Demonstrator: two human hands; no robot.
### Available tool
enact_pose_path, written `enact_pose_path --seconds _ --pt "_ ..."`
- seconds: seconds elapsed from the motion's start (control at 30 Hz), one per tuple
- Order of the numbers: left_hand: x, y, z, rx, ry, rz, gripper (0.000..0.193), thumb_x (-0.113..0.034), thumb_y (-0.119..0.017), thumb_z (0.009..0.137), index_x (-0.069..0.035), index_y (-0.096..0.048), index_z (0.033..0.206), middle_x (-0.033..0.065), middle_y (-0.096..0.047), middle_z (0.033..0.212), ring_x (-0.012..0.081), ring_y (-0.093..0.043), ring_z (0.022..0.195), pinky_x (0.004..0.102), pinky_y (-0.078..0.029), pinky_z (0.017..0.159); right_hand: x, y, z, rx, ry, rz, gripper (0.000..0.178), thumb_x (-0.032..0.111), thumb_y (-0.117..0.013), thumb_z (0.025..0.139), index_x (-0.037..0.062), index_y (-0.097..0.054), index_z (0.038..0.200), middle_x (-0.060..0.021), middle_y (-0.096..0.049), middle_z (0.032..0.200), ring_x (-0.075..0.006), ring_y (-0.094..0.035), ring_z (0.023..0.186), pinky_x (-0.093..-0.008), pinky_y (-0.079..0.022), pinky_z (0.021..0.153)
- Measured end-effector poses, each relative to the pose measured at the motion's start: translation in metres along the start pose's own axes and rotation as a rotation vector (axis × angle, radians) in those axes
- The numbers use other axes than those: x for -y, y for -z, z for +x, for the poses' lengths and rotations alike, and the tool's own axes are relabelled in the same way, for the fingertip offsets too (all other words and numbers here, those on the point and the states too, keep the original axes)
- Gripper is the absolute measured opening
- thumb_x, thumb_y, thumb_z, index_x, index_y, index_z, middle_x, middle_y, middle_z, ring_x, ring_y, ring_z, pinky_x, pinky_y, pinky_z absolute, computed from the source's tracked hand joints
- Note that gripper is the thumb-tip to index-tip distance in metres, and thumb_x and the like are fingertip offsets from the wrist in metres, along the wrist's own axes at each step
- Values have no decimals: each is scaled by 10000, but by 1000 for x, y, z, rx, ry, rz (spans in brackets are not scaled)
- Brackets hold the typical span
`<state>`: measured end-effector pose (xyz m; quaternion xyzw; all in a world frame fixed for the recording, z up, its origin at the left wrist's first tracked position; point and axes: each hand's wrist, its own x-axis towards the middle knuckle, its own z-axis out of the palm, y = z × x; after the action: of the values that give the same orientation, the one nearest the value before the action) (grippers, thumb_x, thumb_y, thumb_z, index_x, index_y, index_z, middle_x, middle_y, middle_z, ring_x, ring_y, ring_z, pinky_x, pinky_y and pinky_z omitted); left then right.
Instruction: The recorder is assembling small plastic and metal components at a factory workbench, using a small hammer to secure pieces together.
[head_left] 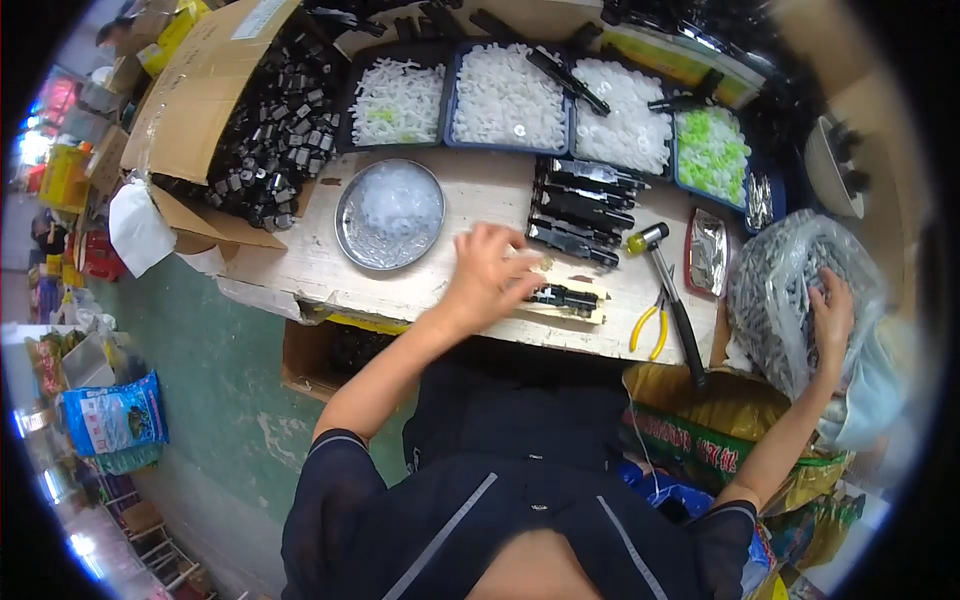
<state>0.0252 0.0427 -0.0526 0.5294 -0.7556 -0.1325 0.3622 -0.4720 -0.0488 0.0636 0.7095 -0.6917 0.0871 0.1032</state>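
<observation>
My left hand [492,270] rests on the wooden workbench [470,200], fingers curled around a small pale part, right beside a black part [566,297] that lies on a small wooden block. My right hand [832,318] reaches far to the right into a clear plastic bag [780,280] full of grey metal parts, fingers spread among them. A stack of black finished pieces [580,210] lies just beyond my left hand. A round metal dish [390,213] with clear small parts sits to the left of that hand.
Trays of white parts [505,97] and green parts [712,152] line the back. A cardboard box [250,120] of black parts stands at left. A hammer [668,285], yellow pliers [648,328] and a foil tray [707,250] lie at right.
</observation>
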Motion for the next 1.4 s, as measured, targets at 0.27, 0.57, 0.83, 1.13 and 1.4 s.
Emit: enact_pose_path --seconds 0.27,0.57,0.83,1.13,1.4 --pt "139 79 96 -296 420 553 213 -193 -679 731 -58 -687 896 158 -642 879 324 -600 856 405 -473 740 29 16 6 25 -116 76 287 140 -649 746 46 -583 1009 -118 -597 934 -272 -589 851 -360 -446 772" --pt "179 91 121 -96 561 414 170 -151 -657 719 -49 -682 852 175 -637 874 336 -613 844 390 -479 732 -16 -6 10 2 -165 203 211 142 -665 741 23 -553 874 -59 -547 777 -195 -508 691 -313 -404 651" --pt "178 103 123 -136 373 271 142 -145 -658 731 -34 -654 821 153 -636 843 340 -607 808 410 -483 724 -14 10 8 -106 -196 996 126 176 -595 887 66 -549 929 37 -551 872 -50 -481 777 -187 -369 724" --pt "158 77 127 51 481 469 282 -173 -721 670 3 -658 880 187 -639 842 319 -626 753 376 -484 695 -5 8 4 -228 -186 993 175 203 -539 925 68 -512 1033 -9 -590 941 -75 -530 808 -206 -396 759" --pt "159 113 125 -356 633 -731 138 -84 -647 744 3 -657 850 23 -569 628 92 -546 519 232 -424 357 72 37 -9 -370 -98 1085 227 165 -464 958 29 -494 1136 -21 -529 937 -79 -517 756 -210 -413 692"
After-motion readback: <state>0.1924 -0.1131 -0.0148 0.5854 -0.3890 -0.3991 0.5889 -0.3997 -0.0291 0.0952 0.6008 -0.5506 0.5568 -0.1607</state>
